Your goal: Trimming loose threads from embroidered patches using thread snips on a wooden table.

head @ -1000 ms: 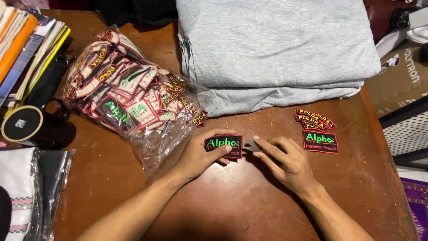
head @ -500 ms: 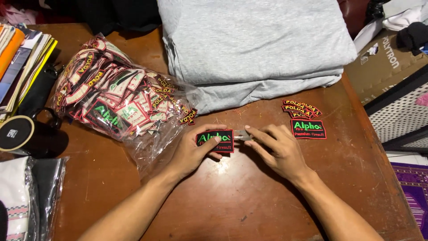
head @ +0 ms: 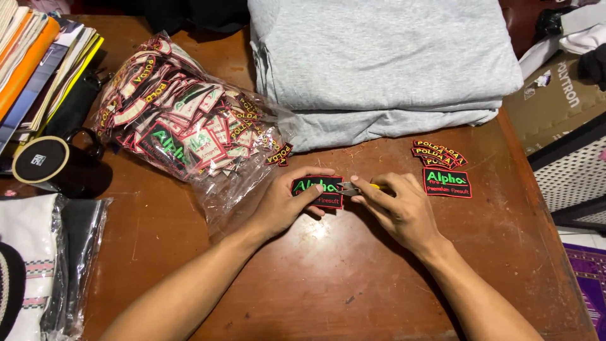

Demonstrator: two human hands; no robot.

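A black rectangular embroidered patch with a red border and green lettering [head: 317,191] is pinned flat on the brown wooden desk [head: 328,284], about the middle of it, by the left hand [head: 285,203]. The thumb and fingers of this hand are closed on the patch, the thumb being laid across its lower edge. A small metal snipping tool with a yellow handle [head: 355,187] is gripped by the right hand [head: 404,211], whose fingers are curled tightly around it; only the metal tip and a little of the yellow are seen. The tip is placed at the right edge of the patch, touching it or almost so.

A clear plastic bag full of similar patches [head: 183,126] is lying just beside the left hand, towards the far left corner of the desk. A stack of folded grey fabric [head: 379,63] is set at the far edge. Near the right edge, a second black patch with a red border [head: 447,183] is seen, and small curved black patches with yellow letters [head: 438,153] are piled just behind it. A black mug [head: 60,167] stands at the left edge.
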